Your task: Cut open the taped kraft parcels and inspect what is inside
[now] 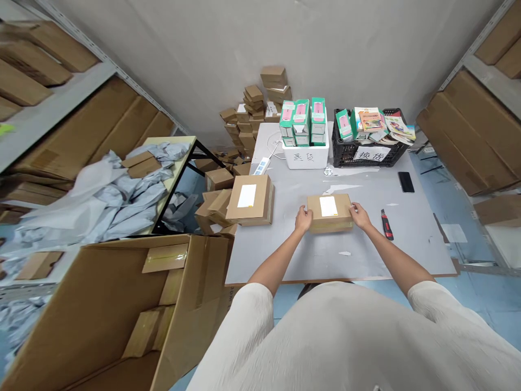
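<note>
A small brown carton (337, 208) with a white label on top is between my two hands, near the middle of the grey table (285, 255). My left hand (303, 218) grips its left end, and my right hand (360, 215) grips its upper right corner, fingers closed on it. A larger carton (246, 200), also with a white label, sits at the table's left edge. To the right of my right hand lies a red and black utility knife (387, 225).
Along the table's back stand a white bin (306, 157) of green and pink boxes and a black crate (345, 155) of booklets. A phone (406, 182) lies at right. A big open carton (203, 271) holding small boxes is at lower left. Stacked cartons (246, 127) stand behind.
</note>
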`<state>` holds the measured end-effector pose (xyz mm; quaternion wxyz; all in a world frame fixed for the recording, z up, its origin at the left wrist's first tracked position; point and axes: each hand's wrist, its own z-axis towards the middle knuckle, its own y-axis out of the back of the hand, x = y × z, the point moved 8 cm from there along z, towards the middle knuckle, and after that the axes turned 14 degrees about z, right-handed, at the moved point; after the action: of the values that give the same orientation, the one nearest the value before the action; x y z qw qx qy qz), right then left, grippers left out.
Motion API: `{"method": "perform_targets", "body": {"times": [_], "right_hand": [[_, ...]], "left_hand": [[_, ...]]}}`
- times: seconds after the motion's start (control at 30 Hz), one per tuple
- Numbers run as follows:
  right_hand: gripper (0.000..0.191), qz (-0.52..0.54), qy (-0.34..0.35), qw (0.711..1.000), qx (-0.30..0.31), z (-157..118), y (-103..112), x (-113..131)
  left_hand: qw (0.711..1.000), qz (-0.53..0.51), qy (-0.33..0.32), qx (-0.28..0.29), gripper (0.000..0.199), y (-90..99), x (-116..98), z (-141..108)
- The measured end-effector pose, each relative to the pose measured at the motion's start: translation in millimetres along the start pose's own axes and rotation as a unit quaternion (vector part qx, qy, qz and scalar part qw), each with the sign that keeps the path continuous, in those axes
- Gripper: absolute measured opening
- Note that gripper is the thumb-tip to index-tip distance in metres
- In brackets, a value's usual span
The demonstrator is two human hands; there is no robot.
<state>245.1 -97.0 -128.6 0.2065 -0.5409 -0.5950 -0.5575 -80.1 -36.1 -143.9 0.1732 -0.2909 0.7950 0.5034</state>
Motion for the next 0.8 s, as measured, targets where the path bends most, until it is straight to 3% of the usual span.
{"method": "perform_targets", "body": {"times": [0.3, 0.4, 0.63, 0.8], "right_hand": [[0.053, -0.027, -0.063, 0.997, 0.035, -4.2, 0.7, -18.0], [0.053, -0.002, -0.062, 0.998, 0.03, 1.5, 1.8, -16.5], [0.074, 0.148, -0.042, 0.987, 0.042, 11.6, -10.9, 4.9], [0.08, 0.18, -0.024, 0.983, 0.033, 13.9, -6.6, 16.5]], "left_hand": [[0.999, 0.027, 0.014, 0.044, 0.059, -19.4, 16.3, 7.1], [0.999, 0.004, 0.005, 0.034, 0.062, -17.7, 9.5, 13.5], [0.994, -0.097, -0.014, 0.041, 0.081, -14.7, -10.1, 20.4], [0.987, -0.154, -0.045, 0.019, 0.077, 0.3, -24.5, 15.8]]}}
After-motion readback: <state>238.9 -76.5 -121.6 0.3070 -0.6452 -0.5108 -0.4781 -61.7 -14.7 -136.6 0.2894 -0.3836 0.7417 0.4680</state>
